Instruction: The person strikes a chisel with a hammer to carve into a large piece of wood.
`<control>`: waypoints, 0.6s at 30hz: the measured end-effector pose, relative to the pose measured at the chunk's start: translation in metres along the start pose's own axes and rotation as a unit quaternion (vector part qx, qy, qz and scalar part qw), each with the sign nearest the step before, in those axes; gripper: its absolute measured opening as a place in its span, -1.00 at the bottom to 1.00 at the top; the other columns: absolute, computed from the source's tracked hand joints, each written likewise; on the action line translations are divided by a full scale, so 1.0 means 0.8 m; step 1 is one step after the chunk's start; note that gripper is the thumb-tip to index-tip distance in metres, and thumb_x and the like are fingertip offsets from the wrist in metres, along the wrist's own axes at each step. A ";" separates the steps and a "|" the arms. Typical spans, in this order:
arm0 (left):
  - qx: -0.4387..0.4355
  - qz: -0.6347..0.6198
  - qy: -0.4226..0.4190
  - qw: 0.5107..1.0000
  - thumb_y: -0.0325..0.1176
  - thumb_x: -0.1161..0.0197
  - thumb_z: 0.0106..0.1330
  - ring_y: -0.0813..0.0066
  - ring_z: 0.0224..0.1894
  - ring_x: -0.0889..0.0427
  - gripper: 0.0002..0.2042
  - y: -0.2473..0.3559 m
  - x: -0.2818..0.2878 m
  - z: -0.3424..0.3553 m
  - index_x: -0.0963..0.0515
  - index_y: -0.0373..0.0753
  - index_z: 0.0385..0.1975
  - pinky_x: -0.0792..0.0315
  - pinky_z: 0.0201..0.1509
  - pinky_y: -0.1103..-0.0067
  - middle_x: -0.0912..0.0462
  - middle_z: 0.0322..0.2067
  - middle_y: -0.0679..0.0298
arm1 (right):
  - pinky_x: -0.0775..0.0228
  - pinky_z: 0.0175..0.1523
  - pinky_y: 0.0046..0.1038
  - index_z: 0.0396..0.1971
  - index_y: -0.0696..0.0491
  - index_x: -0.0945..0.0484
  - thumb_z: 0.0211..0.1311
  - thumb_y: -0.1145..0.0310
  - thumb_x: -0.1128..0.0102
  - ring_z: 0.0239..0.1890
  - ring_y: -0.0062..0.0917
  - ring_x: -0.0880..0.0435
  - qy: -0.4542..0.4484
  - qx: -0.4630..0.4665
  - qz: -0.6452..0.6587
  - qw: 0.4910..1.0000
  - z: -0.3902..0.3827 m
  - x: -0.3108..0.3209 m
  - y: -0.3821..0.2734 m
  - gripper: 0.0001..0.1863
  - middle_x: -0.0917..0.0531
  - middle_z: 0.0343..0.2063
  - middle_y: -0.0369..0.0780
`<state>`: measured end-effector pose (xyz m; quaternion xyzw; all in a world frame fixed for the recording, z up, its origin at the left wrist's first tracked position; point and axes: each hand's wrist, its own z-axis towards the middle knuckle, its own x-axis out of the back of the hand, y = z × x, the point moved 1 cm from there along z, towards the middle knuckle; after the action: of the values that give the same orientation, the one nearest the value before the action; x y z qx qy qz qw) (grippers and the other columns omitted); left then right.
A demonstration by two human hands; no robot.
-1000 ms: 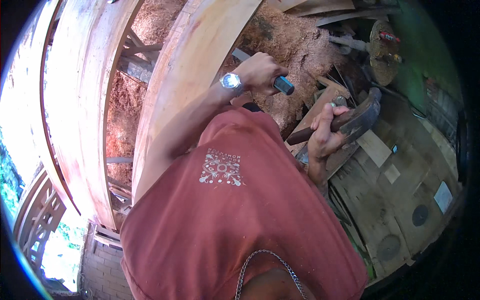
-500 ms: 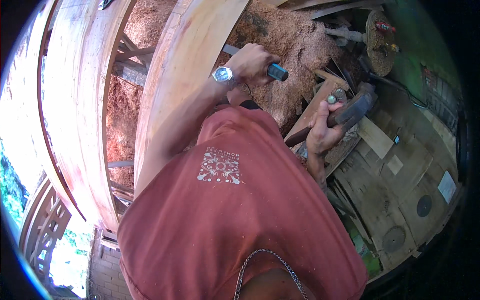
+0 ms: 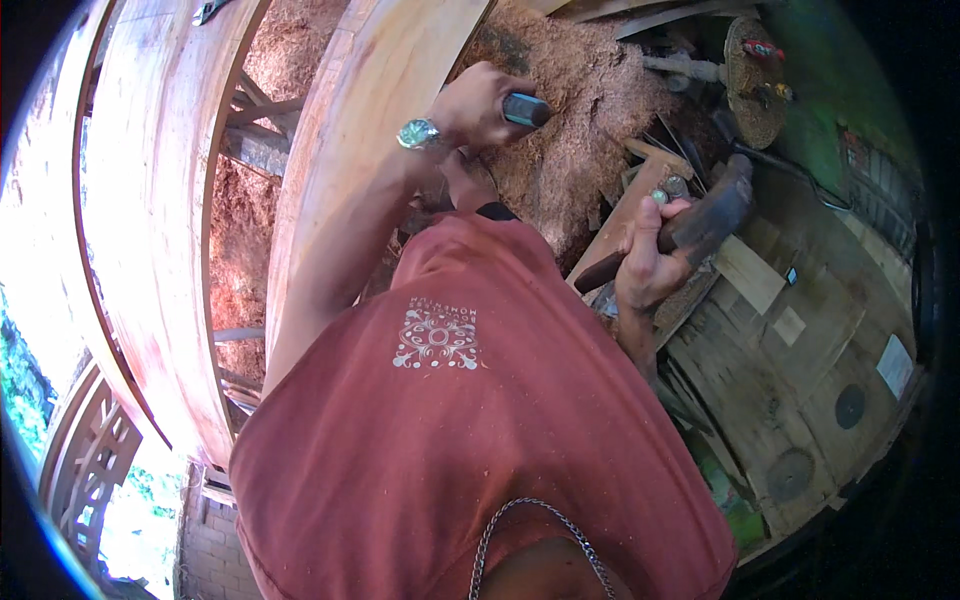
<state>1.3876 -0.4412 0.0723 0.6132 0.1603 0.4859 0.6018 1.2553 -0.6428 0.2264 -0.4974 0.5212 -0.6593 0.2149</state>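
Note:
My left hand (image 3: 478, 108), with a watch on its wrist, is closed round the blue and black handle of a chisel (image 3: 526, 110). The chisel's blade is hidden behind the hand now. This hand is at the right edge of a long, curved pale wooden board (image 3: 345, 130). Over to the right, my right hand (image 3: 650, 265) wraps round a hammer (image 3: 712, 215) with a large dark head. Its dark handle slants down left from the fist, and the head points up right, away from the chisel.
Wood shavings (image 3: 570, 110) heap up beyond my hands. A second long board (image 3: 160, 200) runs along the left. On the right stand a wooden bench top (image 3: 760, 370) with round saw blades (image 3: 790, 475) and a dusty disc (image 3: 757, 80). An offcut plank (image 3: 610, 225) lies near my right hand.
My left hand has moved up and to the left with the chisel, and the blade that showed before is now hidden. The right hand and hammer have hardly shifted.

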 end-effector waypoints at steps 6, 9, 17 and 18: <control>0.029 0.029 -0.024 0.999 -0.20 -0.44 -0.13 0.01 -0.40 -0.61 -0.65 0.001 0.009 -0.004 -0.62 -0.22 -0.33 -0.49 -0.28 0.28 -0.62 -0.50 0.05 | -0.28 -0.55 -0.57 -0.24 0.07 -0.31 0.44 0.47 -0.12 -0.66 -0.63 -0.39 0.011 0.154 0.051 0.987 -0.008 -0.018 -0.014 -0.86 -0.40 -0.62 -0.34; -0.006 0.036 0.010 0.999 -0.15 -0.47 -0.11 0.00 -0.38 -0.64 -0.58 -0.016 -0.001 -0.011 -0.63 -0.29 -0.28 -0.49 -0.28 0.29 -0.63 -0.47 0.00 | -0.39 -0.50 -0.32 -0.24 0.12 -0.42 0.31 0.43 -0.24 -0.57 -0.25 -0.56 -0.069 0.333 -0.107 0.934 0.005 -0.062 0.043 -0.83 -0.56 -0.53 -0.10; -0.018 -0.003 -0.040 0.999 -0.37 -0.36 -0.28 -0.02 -0.46 -0.58 -0.73 0.029 -0.008 -0.030 -0.46 -0.27 -0.54 -0.45 -0.32 0.25 -0.52 -0.60 0.07 | -0.49 -0.30 -0.09 -0.17 0.14 -0.48 0.25 0.38 -0.32 -0.29 0.02 -0.71 -0.161 0.086 -0.212 0.960 -0.014 -0.036 0.081 -0.75 -0.65 -0.42 0.05; -0.026 -0.006 -0.037 0.999 -0.38 -0.34 -0.28 -0.02 -0.47 -0.57 -0.74 0.029 -0.015 -0.031 -0.45 -0.26 -0.55 -0.44 -0.33 0.23 -0.51 -0.61 0.07 | -0.52 -0.27 -0.06 -0.09 0.16 -0.50 0.27 0.33 -0.30 -0.26 0.08 -0.69 -0.157 0.058 -0.214 0.962 -0.012 -0.028 0.074 -0.69 -0.66 -0.39 0.12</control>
<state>1.3530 -0.4416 0.0836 0.6140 0.1288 0.4627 0.6263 1.2420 -0.6416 0.1634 -0.6815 0.3234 -0.6324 0.1763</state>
